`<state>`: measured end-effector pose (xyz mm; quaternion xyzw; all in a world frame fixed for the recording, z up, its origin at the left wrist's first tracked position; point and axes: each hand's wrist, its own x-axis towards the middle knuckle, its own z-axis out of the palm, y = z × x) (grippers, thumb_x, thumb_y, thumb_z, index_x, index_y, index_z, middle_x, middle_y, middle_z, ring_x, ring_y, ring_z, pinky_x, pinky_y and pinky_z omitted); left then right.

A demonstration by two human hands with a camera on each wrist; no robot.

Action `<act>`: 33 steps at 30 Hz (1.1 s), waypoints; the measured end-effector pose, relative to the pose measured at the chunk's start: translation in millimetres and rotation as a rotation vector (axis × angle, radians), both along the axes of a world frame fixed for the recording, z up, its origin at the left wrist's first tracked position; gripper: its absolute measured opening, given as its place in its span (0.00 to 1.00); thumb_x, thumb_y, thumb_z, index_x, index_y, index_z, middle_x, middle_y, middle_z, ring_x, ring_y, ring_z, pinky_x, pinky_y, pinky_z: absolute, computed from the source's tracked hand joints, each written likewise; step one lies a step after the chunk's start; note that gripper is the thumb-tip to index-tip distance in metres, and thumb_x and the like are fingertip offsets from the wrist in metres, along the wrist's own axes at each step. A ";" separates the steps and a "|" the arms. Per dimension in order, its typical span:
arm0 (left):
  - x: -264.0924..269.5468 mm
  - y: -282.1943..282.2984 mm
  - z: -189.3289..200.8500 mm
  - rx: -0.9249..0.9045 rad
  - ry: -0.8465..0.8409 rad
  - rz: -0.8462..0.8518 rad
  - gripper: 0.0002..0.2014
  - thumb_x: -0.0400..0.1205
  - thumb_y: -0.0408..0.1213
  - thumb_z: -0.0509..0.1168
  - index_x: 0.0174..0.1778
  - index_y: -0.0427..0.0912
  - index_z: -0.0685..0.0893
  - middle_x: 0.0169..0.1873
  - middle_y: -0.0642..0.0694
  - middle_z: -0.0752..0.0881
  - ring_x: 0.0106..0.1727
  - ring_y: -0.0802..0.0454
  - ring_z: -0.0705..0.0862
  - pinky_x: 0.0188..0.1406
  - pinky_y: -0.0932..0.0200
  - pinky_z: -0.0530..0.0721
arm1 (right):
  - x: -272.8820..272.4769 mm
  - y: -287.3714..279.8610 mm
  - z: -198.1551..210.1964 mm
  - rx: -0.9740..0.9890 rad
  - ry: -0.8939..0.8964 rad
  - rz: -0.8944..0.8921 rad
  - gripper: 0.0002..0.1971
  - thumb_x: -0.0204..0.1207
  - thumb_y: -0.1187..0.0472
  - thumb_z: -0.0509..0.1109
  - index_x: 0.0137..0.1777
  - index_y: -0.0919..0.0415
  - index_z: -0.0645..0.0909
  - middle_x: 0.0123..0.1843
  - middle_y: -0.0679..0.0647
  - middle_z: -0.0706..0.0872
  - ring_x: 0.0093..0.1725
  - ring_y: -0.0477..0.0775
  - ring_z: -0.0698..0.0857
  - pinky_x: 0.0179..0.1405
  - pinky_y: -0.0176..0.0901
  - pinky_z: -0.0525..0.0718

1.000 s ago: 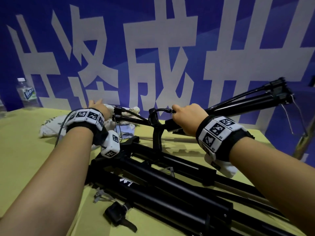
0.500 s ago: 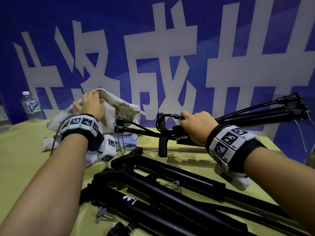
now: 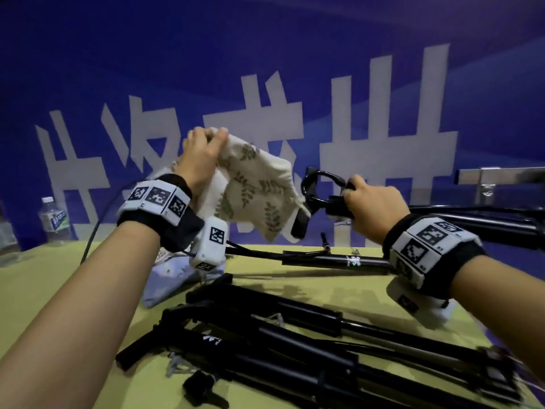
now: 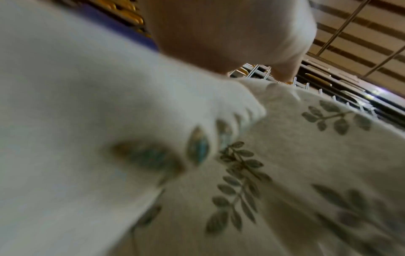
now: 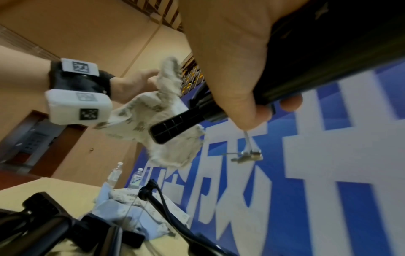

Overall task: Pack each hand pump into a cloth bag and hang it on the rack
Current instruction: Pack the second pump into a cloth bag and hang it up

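The left wrist view is almost filled by blurred leaf-print cloth, so the fingers of the left hand (image 3: 200, 156) cannot be made out there; the head view shows them pinching the top edge of the cloth bag (image 3: 253, 187), which hangs in the air above the desk (image 3: 59, 278). Whether the bag's mouth is open cannot be told, and nothing shows inside it. The right hand (image 3: 374, 206) is wrapped round the barrel of a black hand pump (image 3: 321, 199), held level just right of the bag; the pump's foot plate touches or overlaps the bag's lower edge, and its far end runs out of frame on the right. More black pumps (image 3: 265, 343) lie heaped on the desk below, partly cut off. Other cloth bags (image 3: 171, 278) lie crumpled beneath the left wrist. A water bottle (image 3: 54, 221) stands at the desk's far left edge.
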<state>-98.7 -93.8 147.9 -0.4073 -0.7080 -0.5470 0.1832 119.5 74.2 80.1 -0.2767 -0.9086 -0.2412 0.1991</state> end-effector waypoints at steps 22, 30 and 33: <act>218.6 59.8 -109.7 -1.228 0.412 -0.504 0.12 0.80 0.51 0.64 0.44 0.46 0.77 0.43 0.48 0.82 0.41 0.52 0.77 0.41 0.56 0.75 | 147.5 24.6 -36.3 -0.135 -0.002 -0.196 0.20 0.78 0.56 0.67 0.66 0.66 0.76 0.64 0.62 0.72 0.49 0.66 0.83 0.38 0.47 0.71; 231.4 69.3 -144.8 -1.669 0.605 -0.244 0.24 0.72 0.57 0.71 0.52 0.40 0.82 0.39 0.48 0.81 0.39 0.50 0.77 0.35 0.59 0.73 | 153.7 23.4 -34.8 -0.140 0.016 -0.171 0.19 0.77 0.59 0.68 0.66 0.65 0.76 0.63 0.61 0.73 0.39 0.60 0.75 0.38 0.45 0.70; 224.6 69.3 -140.6 -1.528 0.644 -0.257 0.06 0.79 0.40 0.66 0.42 0.42 0.83 0.30 0.49 0.79 0.31 0.52 0.75 0.30 0.61 0.73 | 155.3 24.4 -31.6 -0.119 0.052 -0.139 0.18 0.77 0.62 0.68 0.65 0.64 0.77 0.63 0.61 0.73 0.37 0.58 0.72 0.37 0.46 0.70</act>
